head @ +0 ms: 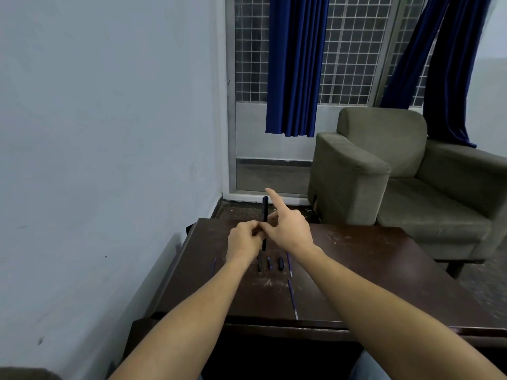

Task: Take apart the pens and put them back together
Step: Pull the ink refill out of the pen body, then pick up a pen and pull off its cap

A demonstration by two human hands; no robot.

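A black pen (265, 209) stands almost upright above the dark wooden table (356, 270). My left hand (244, 241) grips its middle with closed fingers. My right hand (288, 229) pinches the same pen from the right, its index finger stretched up and away. On the table below the hands lie loose pen parts: a dark barrel piece (259, 265), a short blue piece (270, 263) and a black cap (280, 263). Thin blue refills lie at the left (213, 267) and right (289, 263), and another (293, 298) lies nearer to me.
The table stands against a pale wall (96, 133) on the left. A grey-green armchair (397, 174) sits beyond the table's far right corner. Blue curtains (296, 64) hang over a gridded window at the back. The tabletop is scratched.
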